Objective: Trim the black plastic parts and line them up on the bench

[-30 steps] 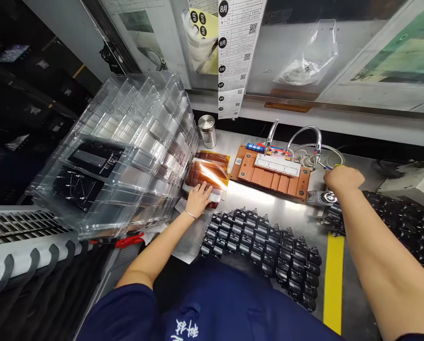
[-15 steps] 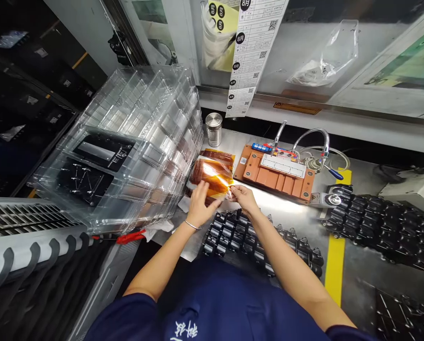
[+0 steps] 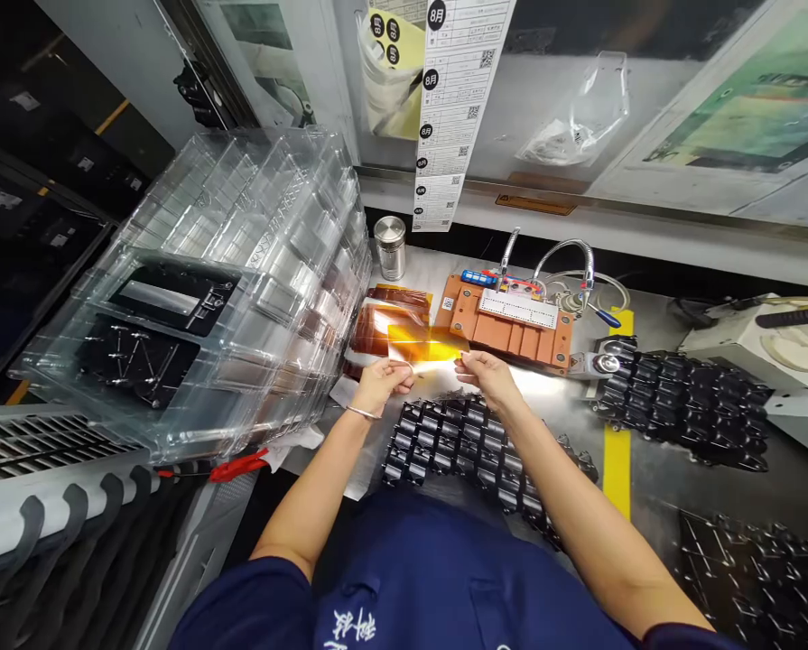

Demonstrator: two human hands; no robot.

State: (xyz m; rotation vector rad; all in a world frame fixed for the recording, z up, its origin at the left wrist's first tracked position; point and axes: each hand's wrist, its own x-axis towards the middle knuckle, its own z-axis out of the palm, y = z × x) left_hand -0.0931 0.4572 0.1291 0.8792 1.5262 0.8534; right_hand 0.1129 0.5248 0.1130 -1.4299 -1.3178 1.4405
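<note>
A glossy amber film sheet (image 3: 421,346) is stretched between my two hands, catching a bright reflection. My left hand (image 3: 383,381) pinches its near left corner, and my right hand (image 3: 488,375) pinches its right corner. Beneath and to the left of it lies a stack of amber sheets (image 3: 371,329). An orange fixture block (image 3: 512,338) with a white perforated plate (image 3: 520,309) stands just beyond my right hand. Rows of black parts (image 3: 444,442) lie on the bench close to my forearms.
Clear plastic trays (image 3: 255,226) are piled high at the left. A metal canister (image 3: 391,248) stands behind the sheets. More black parts (image 3: 681,397) lie at the right, near yellow tape (image 3: 617,469). Label strips (image 3: 458,117) hang at the back.
My left hand has gone from spread fingers over the stack to a pinch on the sheet's corner. The sheet now spans both hands, raised and shifted right. The view has shifted slightly.
</note>
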